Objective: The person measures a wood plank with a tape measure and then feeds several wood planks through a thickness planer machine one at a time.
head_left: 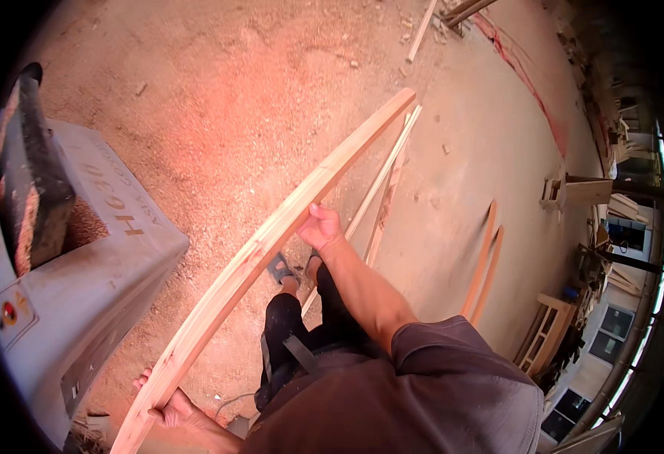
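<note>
A long, pale wooden beam [271, 231] slants across the view, from the lower left edge up toward the upper middle. My left hand [171, 411] is closed around its lower end, with fingertips showing on the far side and the thumb on the near side. Farther up, my right hand [321, 226] grips the near side of the same beam, the thumb against it and some fingers hidden underneath. The beam is held off the floor, above my feet.
A grey machine [131, 227] with a red button [9, 312] stands close on the left. Sawdust [218, 136] covers the floor. Thin wooden strips [377, 185] lie behind the beam, and two narrow boards [480, 261] lie to the right. Stacked timber and a wooden frame [545, 333] line the right side.
</note>
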